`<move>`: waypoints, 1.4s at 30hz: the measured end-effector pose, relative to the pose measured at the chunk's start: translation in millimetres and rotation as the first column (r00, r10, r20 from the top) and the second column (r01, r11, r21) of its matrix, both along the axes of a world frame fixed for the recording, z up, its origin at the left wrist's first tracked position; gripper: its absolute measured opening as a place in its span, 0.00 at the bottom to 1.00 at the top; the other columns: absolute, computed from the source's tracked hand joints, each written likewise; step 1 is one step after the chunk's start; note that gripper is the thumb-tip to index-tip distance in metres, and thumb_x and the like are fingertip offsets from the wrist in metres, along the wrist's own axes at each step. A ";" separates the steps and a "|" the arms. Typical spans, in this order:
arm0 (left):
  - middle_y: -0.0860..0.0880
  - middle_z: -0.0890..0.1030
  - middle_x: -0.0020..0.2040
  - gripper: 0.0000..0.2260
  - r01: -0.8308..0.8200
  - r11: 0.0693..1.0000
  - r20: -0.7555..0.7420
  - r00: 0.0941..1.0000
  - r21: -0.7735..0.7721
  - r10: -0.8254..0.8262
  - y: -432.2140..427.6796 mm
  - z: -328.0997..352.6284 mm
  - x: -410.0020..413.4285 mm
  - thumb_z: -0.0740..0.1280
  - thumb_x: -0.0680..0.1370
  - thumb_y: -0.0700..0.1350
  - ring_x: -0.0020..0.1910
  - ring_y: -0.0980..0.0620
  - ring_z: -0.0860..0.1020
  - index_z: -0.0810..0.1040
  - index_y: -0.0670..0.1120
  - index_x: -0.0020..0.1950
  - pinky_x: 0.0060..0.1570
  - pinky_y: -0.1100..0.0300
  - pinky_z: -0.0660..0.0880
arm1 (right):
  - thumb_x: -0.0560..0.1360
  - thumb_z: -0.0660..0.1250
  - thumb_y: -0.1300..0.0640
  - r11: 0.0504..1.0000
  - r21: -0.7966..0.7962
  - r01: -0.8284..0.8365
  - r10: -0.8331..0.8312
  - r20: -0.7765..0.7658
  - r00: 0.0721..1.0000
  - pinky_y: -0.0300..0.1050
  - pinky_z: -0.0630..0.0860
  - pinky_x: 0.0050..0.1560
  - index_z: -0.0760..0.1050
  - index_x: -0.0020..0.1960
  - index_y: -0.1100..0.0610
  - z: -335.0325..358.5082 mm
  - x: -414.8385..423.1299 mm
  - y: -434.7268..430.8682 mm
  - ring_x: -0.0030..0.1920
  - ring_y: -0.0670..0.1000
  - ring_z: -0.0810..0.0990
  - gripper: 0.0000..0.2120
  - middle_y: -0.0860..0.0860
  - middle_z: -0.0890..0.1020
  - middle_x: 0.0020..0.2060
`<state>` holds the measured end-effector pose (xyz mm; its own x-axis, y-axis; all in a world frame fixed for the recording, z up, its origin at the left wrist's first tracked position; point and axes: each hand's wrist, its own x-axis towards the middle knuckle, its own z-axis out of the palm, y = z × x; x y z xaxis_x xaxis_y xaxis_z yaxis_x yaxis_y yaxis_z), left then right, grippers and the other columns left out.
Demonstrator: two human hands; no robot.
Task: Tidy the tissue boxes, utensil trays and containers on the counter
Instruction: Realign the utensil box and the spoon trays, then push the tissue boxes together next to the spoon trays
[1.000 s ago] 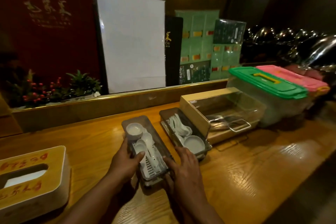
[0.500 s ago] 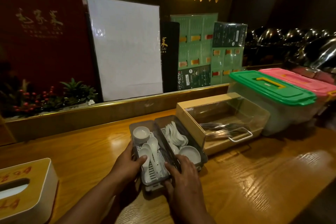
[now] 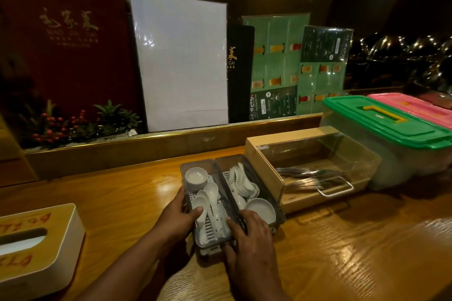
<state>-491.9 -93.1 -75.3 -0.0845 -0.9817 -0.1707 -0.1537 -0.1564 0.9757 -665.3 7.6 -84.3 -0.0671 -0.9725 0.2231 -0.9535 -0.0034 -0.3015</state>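
Here the left utensil tray (image 3: 208,205), a grey see-through box with white spoons (image 3: 210,200) and a small white bowl (image 3: 195,176) inside, sits near the middle of the desk (image 3: 342,252), its long axis running from the near edge toward the far edge and leaning slightly left. The left hand (image 3: 176,215) clasps its left wall, thumb hooked over the rim and resting on a spoon, the other fingers wrapped down the outside. The right hand (image 3: 249,234) lies over the near right corner of the same tray, fingers half curled with the thumb pressed against the near end; whether they also touch the neighbour cannot be told. The right utensil tray (image 3: 252,193) stands touching it, side by side and parallel, holding more spoons and a second bowl (image 3: 260,208). Just beside that, toward the right edge, is a wooden box (image 3: 264,168) with a clear hinged cover and blurred metal cutlery inside. Farther right stand a green-lidded container (image 3: 391,127) and a pink-lidded container (image 3: 415,107), the latter cut off by the frame. At the left edge a wooden tissue box (image 3: 49,247) is partly cut off, well apart from the trays. Menus (image 3: 181,61) lean behind the far edge.
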 end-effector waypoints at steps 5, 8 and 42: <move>0.53 0.77 0.63 0.33 -0.017 1.000 -0.024 1.000 0.023 0.017 1.5 4.3 0.1 0.69 0.77 0.38 0.65 0.46 0.74 0.63 0.63 0.75 0.61 0.41 0.75 | 0.70 0.72 0.41 0.999 -0.041 -0.036 0.038 0.036 0.999 0.58 0.62 0.74 0.67 0.74 0.43 0.9 -0.9 1.7 0.76 0.55 0.60 0.34 0.50 0.67 0.75; 0.50 0.70 0.74 0.34 -0.051 0.999 0.026 0.998 0.003 0.051 8.7 7.5 6.0 0.71 0.77 0.44 0.70 0.44 0.70 0.58 0.61 0.77 0.64 0.42 0.73 | 0.69 0.66 0.36 0.994 -0.044 -0.099 0.103 0.108 0.989 0.56 0.60 0.75 0.65 0.74 0.43 6.2 6.9 2.2 0.76 0.53 0.58 0.35 0.48 0.65 0.75; 0.49 0.63 0.78 0.31 -0.239 0.954 0.367 0.883 -0.183 0.292 38.7 24.9 211.5 0.70 0.76 0.54 0.72 0.41 0.67 0.61 0.60 0.77 0.51 0.51 0.79 | 0.76 0.66 0.41 0.969 -0.082 -0.232 0.232 -0.011 0.973 0.56 0.72 0.60 0.76 0.67 0.49 39.1 164.2 -74.0 0.64 0.55 0.73 0.22 0.49 0.77 0.65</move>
<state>-280.3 -54.3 -50.3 0.2292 -0.9734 -0.0070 -0.4915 -0.1220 0.8623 -501.1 -66.5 -45.2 0.1584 -0.9397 0.3031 -0.9243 -0.2491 -0.2893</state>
